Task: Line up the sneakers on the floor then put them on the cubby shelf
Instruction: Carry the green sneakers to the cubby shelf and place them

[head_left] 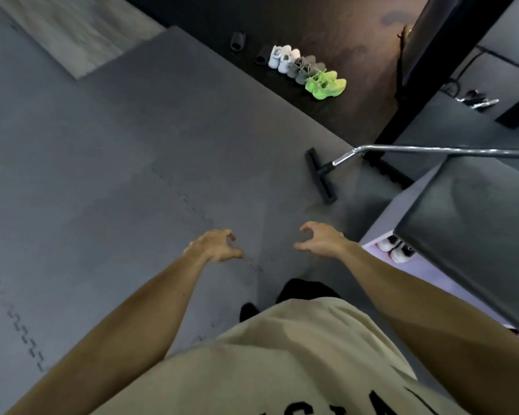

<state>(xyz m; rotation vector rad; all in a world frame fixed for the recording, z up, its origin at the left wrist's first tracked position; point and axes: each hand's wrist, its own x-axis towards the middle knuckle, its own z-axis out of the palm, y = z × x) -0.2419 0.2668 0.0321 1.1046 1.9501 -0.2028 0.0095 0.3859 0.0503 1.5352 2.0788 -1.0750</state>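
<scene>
Far ahead on the dark floor stand three pairs of sneakers in a row: white sneakers (280,58), grey sneakers (304,68) and neon green sneakers (327,83). At the right stands the cubby shelf (381,232), pale purple inside, with a black-and-white sneaker pair (397,250) in one compartment. My left hand (216,245) and my right hand (321,238) hang in front of me over the grey mat, fingers loosely curled, holding nothing. Both are far from the sneaker row.
A vacuum floor head (319,175) on a metal tube (432,149) lies on the grey foam mat between me and the sneakers. Two dark slides (237,40) rest left of the white pair. A dark cover (477,235) tops the shelf. A black post (417,85) rises at the right.
</scene>
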